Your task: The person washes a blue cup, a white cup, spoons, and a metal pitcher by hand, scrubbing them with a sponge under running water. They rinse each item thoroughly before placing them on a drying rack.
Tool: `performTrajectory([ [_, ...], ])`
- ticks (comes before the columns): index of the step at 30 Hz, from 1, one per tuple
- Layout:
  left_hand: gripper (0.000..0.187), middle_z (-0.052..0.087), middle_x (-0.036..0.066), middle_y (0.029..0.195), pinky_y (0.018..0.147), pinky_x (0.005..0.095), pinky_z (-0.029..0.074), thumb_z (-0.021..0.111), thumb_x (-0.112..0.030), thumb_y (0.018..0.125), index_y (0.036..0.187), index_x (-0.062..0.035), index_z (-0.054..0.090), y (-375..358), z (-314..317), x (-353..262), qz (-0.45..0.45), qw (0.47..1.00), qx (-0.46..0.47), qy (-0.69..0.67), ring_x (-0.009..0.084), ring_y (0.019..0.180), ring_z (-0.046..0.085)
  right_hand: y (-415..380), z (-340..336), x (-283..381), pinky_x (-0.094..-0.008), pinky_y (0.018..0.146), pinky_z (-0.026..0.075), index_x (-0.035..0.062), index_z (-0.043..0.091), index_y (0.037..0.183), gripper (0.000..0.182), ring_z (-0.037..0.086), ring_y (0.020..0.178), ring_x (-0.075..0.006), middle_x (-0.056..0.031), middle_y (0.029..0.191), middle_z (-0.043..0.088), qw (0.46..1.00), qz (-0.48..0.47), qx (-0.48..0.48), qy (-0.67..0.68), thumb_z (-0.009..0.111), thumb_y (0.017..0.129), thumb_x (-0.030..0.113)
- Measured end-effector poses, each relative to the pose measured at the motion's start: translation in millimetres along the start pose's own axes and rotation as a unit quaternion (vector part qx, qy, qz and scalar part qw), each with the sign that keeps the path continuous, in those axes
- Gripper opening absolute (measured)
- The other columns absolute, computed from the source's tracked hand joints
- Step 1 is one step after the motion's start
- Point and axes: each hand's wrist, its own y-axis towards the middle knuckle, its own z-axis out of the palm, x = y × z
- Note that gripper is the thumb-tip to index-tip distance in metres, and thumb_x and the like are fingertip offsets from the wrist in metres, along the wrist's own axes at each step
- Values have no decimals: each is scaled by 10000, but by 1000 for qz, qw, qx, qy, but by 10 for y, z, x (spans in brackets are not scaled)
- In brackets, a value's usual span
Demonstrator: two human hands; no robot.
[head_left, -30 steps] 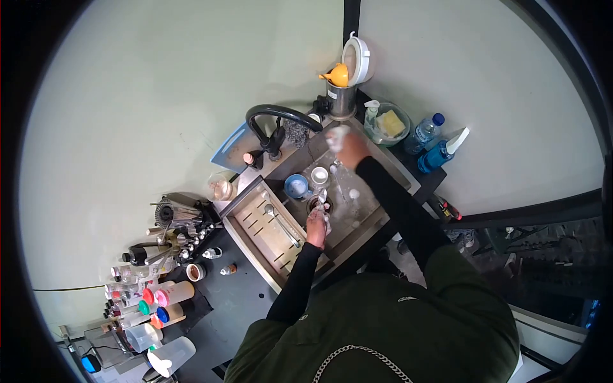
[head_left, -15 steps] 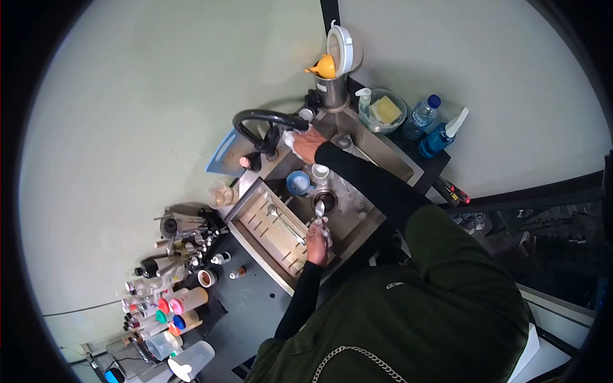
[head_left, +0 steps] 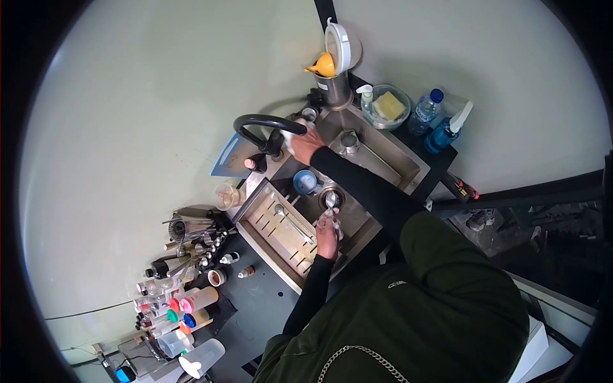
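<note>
My left hand (head_left: 327, 237) is closed around a metal spoon (head_left: 331, 200), whose bowl points over the sink drain. Foam covers some of its fingers. My right hand (head_left: 306, 144), also foamy, reaches to the base of the black tap (head_left: 271, 123). Its fingers look curled there, but the tap's neck and foam hide what they grip. A blue mug (head_left: 305, 182) with pale liquid or foam in it stands in the sink (head_left: 364, 214) between my hands.
A slotted draining tray (head_left: 276, 239) with a long-handled spoon (head_left: 290, 220) spans the sink's left side. A metal cup (head_left: 349, 142) stands in the far basin. A bowl with a sponge (head_left: 389, 106) and a blue spray bottle (head_left: 442, 136) line the right ledge. Several bottles (head_left: 198, 300) crowd the left counter.
The view has shifted slightly. My right hand stays by the tap, and my left hand still holds the spoon over the drain. A glass beside the mug is no longer visible near my right forearm.
</note>
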Motion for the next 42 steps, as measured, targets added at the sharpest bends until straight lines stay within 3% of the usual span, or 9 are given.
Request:
performTrajectory([
  [3,215,416,-57,648,429,182,269,402,-202,985,1092,-83,545,-98,-51,-10,-27,999,-2,-30,25,492,360,-311,13,-42,-469,869,382,26,550,1125,365,511,1072,-338,-166,1097,551,976,84,64,191,568,772,115],
  [8,228,411,-58,645,430,191,272,412,-242,992,1088,-88,548,-153,-223,171,-40,998,-18,-44,32,488,359,-794,260,-353,-435,992,356,70,503,1251,447,478,1174,-349,-167,1289,496,931,102,-70,342,574,828,198],
  [11,228,415,-60,660,437,191,269,411,-256,994,1073,-99,556,-162,-242,204,-50,998,-20,-43,25,500,356,-1194,405,-583,-403,833,484,105,559,1164,381,603,945,-386,-189,1035,626,872,280,58,398,604,785,120],
  [14,222,412,-63,656,433,186,258,411,-249,994,1070,-99,557,-141,-145,175,-53,997,-15,-56,25,497,350,-1523,654,-586,-417,821,495,118,582,1139,365,615,930,-384,-181,1009,641,853,255,160,427,597,774,113],
  [17,220,410,-64,654,436,189,260,408,-244,994,1067,-97,554,-111,-56,146,-52,998,-10,-45,25,497,349,-1615,711,-394,-432,873,484,110,601,1131,335,601,1005,-367,-172,1063,642,850,303,328,280,607,803,179],
  [24,223,407,-60,652,440,201,267,417,-235,988,1094,-84,542,-127,-63,149,-46,999,-27,9,29,494,347,-1627,1000,-179,-419,948,447,175,483,1285,485,548,1127,-327,-146,1201,590,867,271,327,263,512,808,94],
  [31,225,453,-63,698,446,167,274,418,-232,986,1072,-96,575,-311,-163,176,-42,998,-43,-18,11,526,373,-1915,1424,-423,-422,855,477,154,647,1001,213,598,1007,-301,-110,1037,637,904,295,247,187,551,811,138],
  [39,225,439,-63,682,443,175,261,414,-225,979,1059,-90,575,-231,-14,218,-50,998,-32,7,15,514,356,-2038,1121,-757,-394,878,467,178,671,954,230,590,1017,-278,-83,1010,650,897,233,276,256,594,755,94],
  [42,200,341,-83,605,416,193,189,400,-213,996,1053,-105,558,-165,58,203,-46,998,-41,12,15,461,263,-1911,1006,-699,-346,893,456,187,671,910,184,564,1064,-194,-15,1009,657,890,240,323,213,599,752,127],
])
